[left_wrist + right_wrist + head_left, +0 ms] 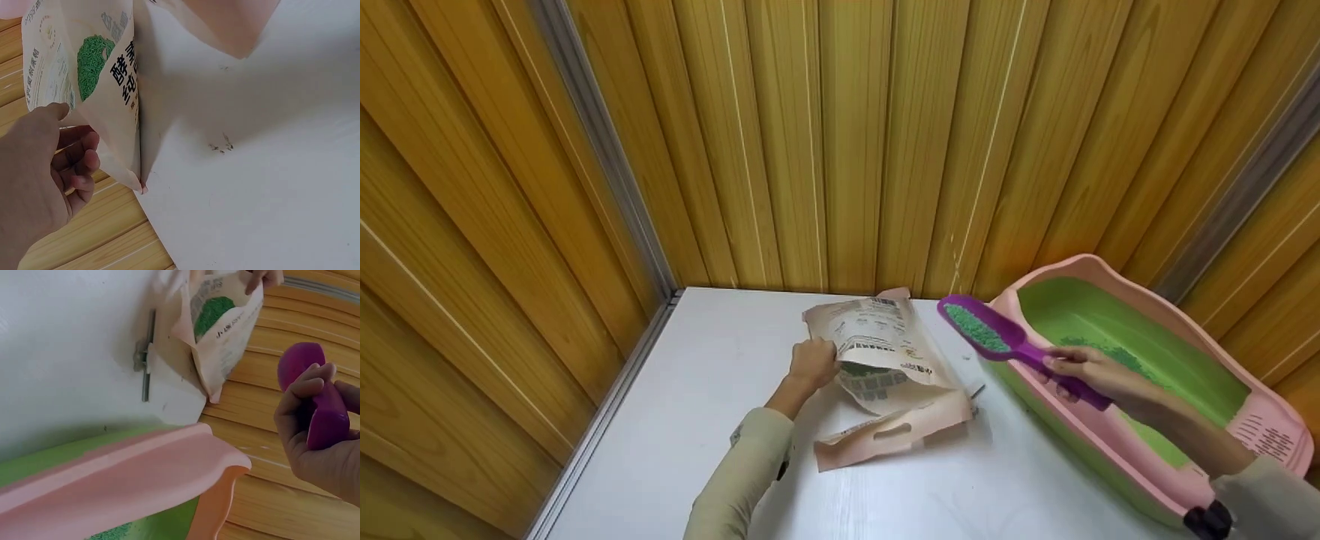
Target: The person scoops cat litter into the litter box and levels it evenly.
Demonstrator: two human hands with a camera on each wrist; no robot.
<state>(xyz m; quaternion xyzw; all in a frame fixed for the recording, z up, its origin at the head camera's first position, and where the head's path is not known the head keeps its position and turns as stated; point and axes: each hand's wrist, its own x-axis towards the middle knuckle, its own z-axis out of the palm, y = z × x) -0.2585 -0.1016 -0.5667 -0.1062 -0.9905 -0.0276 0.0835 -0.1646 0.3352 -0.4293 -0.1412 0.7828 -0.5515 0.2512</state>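
An opened paper bag (877, 322) with printed labels lies on the white table, its mouth gaping toward me. My left hand (812, 361) pinches the bag's left edge at the mouth; the left wrist view shows thumb and fingers on the paper (112, 129). Green pellets (214, 315) show at the bag's opening in the right wrist view. With my right hand (1087, 373) I grip the handle of a purple scoop (1024, 351), fingers curled round it. Green pellets (979, 330) fill its bowl, which is held over the gap between bag and litter box (1091, 442).
The pink-rimmed green litter box stands along the table's right side, with green pellets (1129, 361) on its floor. A flap with a handle hole (851, 446) spreads before the bag. A thin metal strip (149, 365) lies nearby. Wood-patterned walls (847, 150) enclose the table.
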